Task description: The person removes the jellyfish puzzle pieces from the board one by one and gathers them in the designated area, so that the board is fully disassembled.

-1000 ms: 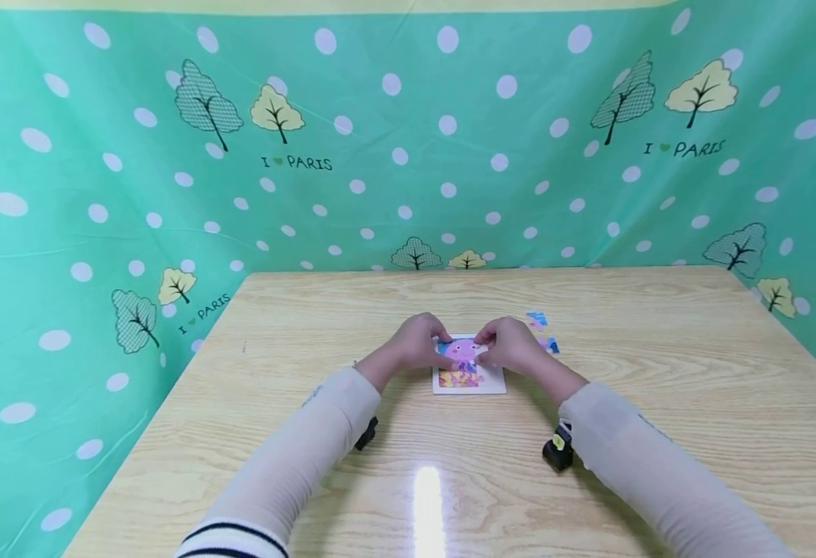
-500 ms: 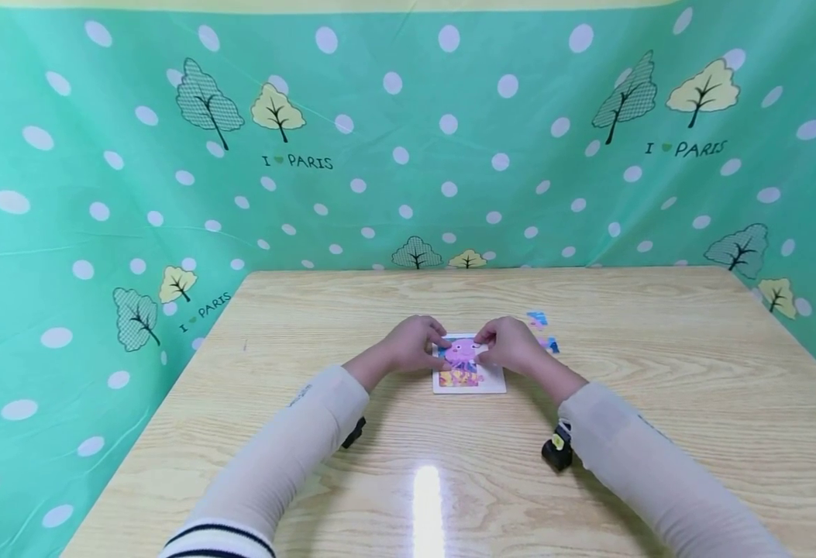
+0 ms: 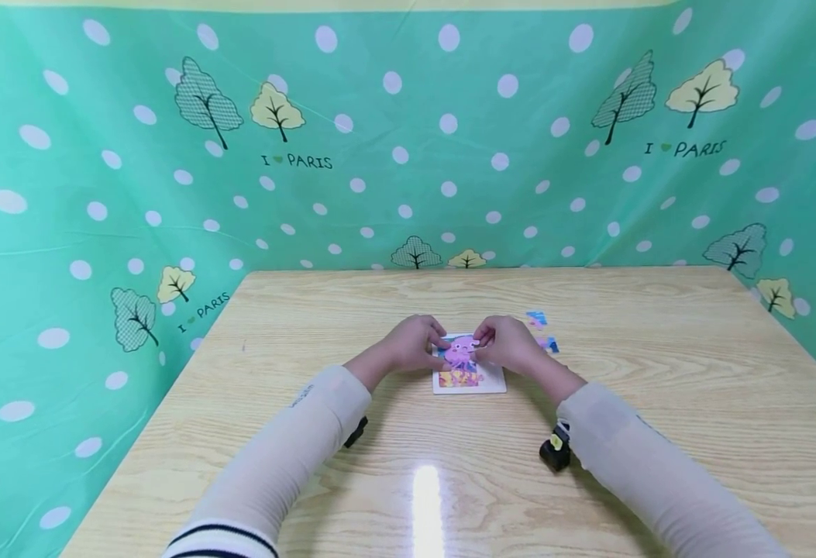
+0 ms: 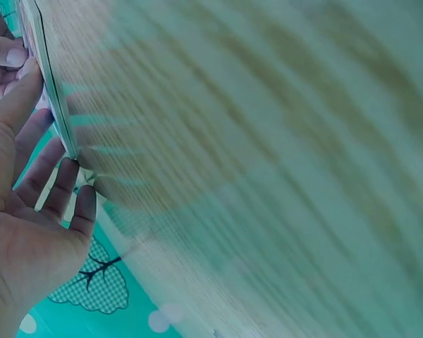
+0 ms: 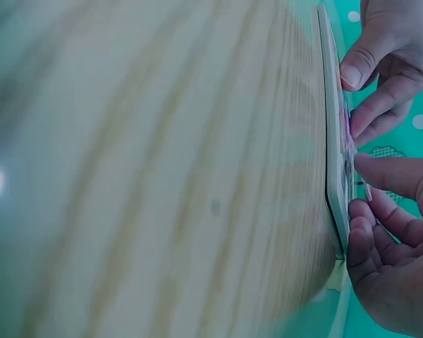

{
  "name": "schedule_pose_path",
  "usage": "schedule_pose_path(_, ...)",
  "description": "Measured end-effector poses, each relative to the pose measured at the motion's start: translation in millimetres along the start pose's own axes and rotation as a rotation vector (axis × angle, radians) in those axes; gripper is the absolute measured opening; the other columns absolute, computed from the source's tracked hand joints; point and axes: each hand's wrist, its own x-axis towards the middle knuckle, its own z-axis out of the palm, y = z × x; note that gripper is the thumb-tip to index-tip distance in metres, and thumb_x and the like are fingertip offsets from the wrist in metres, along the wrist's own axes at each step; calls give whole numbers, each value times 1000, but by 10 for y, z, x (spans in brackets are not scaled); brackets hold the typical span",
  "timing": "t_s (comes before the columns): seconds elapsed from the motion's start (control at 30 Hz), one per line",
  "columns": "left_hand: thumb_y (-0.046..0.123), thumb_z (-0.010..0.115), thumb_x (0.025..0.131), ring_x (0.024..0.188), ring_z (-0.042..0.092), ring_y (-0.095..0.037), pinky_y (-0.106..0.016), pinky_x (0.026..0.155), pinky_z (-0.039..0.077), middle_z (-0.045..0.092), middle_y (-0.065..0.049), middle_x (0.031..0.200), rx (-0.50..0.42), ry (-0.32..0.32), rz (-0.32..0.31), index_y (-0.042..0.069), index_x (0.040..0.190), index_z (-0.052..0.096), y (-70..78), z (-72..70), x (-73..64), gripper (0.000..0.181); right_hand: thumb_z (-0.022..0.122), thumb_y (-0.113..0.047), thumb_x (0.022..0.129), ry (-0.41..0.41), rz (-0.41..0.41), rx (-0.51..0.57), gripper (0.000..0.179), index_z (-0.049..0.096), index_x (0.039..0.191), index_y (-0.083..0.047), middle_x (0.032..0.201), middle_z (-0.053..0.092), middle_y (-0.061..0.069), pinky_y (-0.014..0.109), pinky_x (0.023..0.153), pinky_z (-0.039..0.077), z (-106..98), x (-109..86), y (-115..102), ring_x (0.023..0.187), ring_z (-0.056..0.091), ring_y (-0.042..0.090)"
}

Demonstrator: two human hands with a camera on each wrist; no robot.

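Note:
A jigsaw puzzle board (image 3: 494, 383) with a white frame lies mid-table, showing a pink sea creature over yellow and pink pieces. My left hand (image 3: 411, 345) rests at its left side, the thumb and fingers fairly straight on the joined pieces and the frame's edge. From the right, my right hand (image 3: 512, 346) pinches a puzzle piece (image 5: 369, 192) between thumb and fingers, over the right part of the picture. That piece appears edge-on in the right wrist view; my fingers hide most of it. In the left wrist view the board (image 4: 55, 88) is seen from its side.
Loose puzzle pieces lie beyond my right hand: a blue and pink piece (image 3: 536, 318) and a dark blue and pink piece (image 3: 551, 345). The wooden table (image 3: 324, 310) ends at a green dotted curtain (image 3: 352, 209).
My left hand has drawn slightly left, its thumb moving off the middle of the picture. The right hand stays nearly in place, and the pinched piece has shifted a little.

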Motion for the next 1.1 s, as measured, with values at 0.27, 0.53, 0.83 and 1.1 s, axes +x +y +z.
schedule_pose_path(0.27,36,82,79,121,54,-24,-39,108,36,64,-6,125,13,12,-5,11,111,74,-14,0,13,41,79,-6,79,40,3,25,21,64,94,-4,86,60,7,30,71,48,28,4,8,79,55,20)
schedule_pose_path(0.53,37,82,79,122,53,-24,-39,109,34,64,-5,125,3,11,-28,12,109,75,-22,8,28,40,79,-9,81,65,7,91,21,66,97,-5,89,62,7,30,73,50,-33,-52,64,82,58,20)
schedule_pose_path(0.83,32,85,76,123,53,-24,-37,108,35,63,-3,126,-129,21,-89,13,107,75,-66,46,24,38,76,-3,82,68,-35,241,24,65,102,1,91,64,11,26,70,53,-198,-188,170,84,60,22)
schedule_pose_path(1.1,31,86,75,121,54,-22,-35,107,36,65,-3,123,-159,26,-103,14,103,76,-79,60,44,35,76,-10,85,76,-36,261,24,66,105,-3,96,65,9,30,76,52,-322,-312,220,90,60,23)
